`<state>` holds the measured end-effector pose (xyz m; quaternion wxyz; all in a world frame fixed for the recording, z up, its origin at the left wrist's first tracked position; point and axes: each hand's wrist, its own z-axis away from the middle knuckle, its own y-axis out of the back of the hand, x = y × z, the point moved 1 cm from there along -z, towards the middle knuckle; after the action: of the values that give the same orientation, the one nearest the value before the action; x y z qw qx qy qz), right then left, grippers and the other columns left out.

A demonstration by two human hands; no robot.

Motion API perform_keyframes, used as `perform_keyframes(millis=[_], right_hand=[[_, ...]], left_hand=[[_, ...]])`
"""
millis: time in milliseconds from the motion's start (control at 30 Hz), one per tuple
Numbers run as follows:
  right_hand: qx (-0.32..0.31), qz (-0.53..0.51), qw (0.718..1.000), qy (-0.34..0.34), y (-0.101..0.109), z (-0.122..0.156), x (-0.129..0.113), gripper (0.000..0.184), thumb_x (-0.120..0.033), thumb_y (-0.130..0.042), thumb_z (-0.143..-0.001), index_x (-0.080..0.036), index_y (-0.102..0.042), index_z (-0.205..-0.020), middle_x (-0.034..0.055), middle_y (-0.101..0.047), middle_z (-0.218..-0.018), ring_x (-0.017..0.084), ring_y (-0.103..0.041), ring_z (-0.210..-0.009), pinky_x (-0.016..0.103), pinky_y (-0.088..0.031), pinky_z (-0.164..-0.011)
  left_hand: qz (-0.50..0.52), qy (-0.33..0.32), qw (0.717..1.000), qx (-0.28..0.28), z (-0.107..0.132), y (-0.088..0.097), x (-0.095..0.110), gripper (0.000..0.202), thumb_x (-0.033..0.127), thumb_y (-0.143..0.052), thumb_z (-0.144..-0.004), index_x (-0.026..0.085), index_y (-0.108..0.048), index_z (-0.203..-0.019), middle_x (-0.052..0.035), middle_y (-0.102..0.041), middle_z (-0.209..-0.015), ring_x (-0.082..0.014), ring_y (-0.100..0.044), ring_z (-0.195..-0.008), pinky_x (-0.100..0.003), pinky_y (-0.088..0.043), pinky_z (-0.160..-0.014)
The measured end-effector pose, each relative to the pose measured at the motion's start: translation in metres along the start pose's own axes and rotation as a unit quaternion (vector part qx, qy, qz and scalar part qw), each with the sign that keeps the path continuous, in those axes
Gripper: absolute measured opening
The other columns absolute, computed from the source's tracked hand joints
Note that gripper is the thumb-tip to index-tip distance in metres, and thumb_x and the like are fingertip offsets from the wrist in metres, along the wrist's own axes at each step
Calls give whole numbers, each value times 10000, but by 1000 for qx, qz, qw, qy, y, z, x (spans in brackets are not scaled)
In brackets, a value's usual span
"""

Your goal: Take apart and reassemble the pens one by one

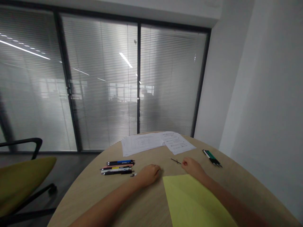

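My right hand is closed, thumb and fingers pinched at one end of a thin dark stick. It looks like a slim pen or refill and points left, just above or on the table. My left hand rests on the table with its fingers curled inward; whatever may be in them is hidden. Left of that hand lies a row of several pens, blue, yellow, white and black. The end of another pen shows by the left wrist. A yellow sheet lies between my forearms, its right edge beneath the right one.
Printed papers are spread along the far side of the round wooden table. Several green, black and white pens lie at the right. A chair with a yellow-green seat stands left, and a glass partition rises behind.
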<state>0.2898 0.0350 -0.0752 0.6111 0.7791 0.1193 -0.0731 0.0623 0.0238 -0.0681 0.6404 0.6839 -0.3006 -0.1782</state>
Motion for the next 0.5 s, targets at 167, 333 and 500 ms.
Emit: perform_keyframes(millis=[167, 333, 500], right_hand=[[-11, 34, 999, -39, -17, -8, -33, 193, -234, -467, -731, -164, -647, -733, 109, -666, -771, 211, -607, -723, 244, -373, -554], [-25, 56, 997, -51, -25, -16, -56, 234, -248, -455, -744, -147, -662, -781, 136, -668, -833, 237, -612, -792, 272, -416, -613], [-28, 53, 997, -51, -27, -18, -56, 241, -247, -450, -744, -136, -648, -826, 152, -657, -875, 253, -605, -820, 297, -423, -623]], left_hand=[[11, 23, 1000, 9, -1, -2, -3, 357, 183, -381, -772, 197, -419, -1127, -80, -586, -986, -197, -548, -899, -285, -394, -768], [25, 37, 999, 4, -2, 1, -5, 228, 207, -454, -725, 200, -494, -949, -44, -591, -898, -178, -555, -819, -245, -405, -693], [41, 25, 999, 10, -1, 2, -5, 160, 196, -470, -714, 201, -514, -867, -27, -585, -852, -174, -540, -802, -239, -392, -678]])
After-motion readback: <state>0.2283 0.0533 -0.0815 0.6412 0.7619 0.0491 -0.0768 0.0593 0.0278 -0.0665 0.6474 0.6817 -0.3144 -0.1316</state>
